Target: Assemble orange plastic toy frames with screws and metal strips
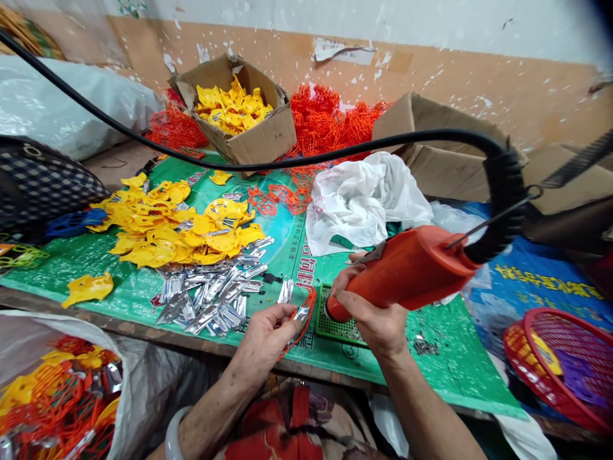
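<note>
My left hand (268,335) pinches a silver metal clip (301,314) together with a thin red plastic frame (312,303) near the table's front edge. My right hand (380,319) is wrapped round a red-orange electric screwdriver (412,268), tilted with its nose down over a small green tray (340,333) of tiny metal parts. The tool's tip is hidden from me. Left of my hands lies a heap of loose silver clips (211,303), with yellow plastic pieces (158,236) piled behind it. A few more clips (286,291) sit just beyond my left fingers.
A black cable (268,165) arches across the view to the screwdriver. Behind stand a cardboard box (258,140) of yellow pieces, red plastic frames (330,121) and a white cloth-like bag (368,198). A red basket (531,370) is at right, an open sack (138,377) at lower left.
</note>
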The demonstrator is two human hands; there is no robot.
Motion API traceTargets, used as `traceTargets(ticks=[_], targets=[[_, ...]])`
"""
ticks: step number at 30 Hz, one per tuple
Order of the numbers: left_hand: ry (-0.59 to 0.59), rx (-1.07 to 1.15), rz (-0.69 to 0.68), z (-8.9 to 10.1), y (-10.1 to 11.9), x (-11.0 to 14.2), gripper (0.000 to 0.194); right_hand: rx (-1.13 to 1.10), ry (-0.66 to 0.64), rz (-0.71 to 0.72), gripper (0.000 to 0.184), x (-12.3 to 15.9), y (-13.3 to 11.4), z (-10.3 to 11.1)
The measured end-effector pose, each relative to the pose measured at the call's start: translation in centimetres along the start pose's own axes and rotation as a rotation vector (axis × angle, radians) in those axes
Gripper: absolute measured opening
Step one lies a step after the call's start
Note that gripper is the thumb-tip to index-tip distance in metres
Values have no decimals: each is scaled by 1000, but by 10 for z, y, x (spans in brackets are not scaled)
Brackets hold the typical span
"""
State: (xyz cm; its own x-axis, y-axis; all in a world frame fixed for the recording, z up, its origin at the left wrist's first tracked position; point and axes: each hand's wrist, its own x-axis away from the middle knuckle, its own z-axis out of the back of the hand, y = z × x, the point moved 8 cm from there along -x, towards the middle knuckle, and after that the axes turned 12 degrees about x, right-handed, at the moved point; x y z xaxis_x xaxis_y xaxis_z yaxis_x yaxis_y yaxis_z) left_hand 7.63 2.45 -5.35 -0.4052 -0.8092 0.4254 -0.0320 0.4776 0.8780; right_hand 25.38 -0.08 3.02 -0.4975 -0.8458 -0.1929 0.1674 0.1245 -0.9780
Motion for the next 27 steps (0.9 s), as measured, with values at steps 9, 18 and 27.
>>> traceTargets(ticks=[9, 18, 27], targets=[[-21, -28, 8, -2, 0, -1, 28, -244, 32, 26, 33, -7, -13, 11], [-83, 62, 38, -10, -11, -1, 29, -416, -103, 162, 41, -4, -69, 5], [-103, 97, 49, -14, -9, 2, 23, -274, -179, 167, 29, 1, -60, -15]])
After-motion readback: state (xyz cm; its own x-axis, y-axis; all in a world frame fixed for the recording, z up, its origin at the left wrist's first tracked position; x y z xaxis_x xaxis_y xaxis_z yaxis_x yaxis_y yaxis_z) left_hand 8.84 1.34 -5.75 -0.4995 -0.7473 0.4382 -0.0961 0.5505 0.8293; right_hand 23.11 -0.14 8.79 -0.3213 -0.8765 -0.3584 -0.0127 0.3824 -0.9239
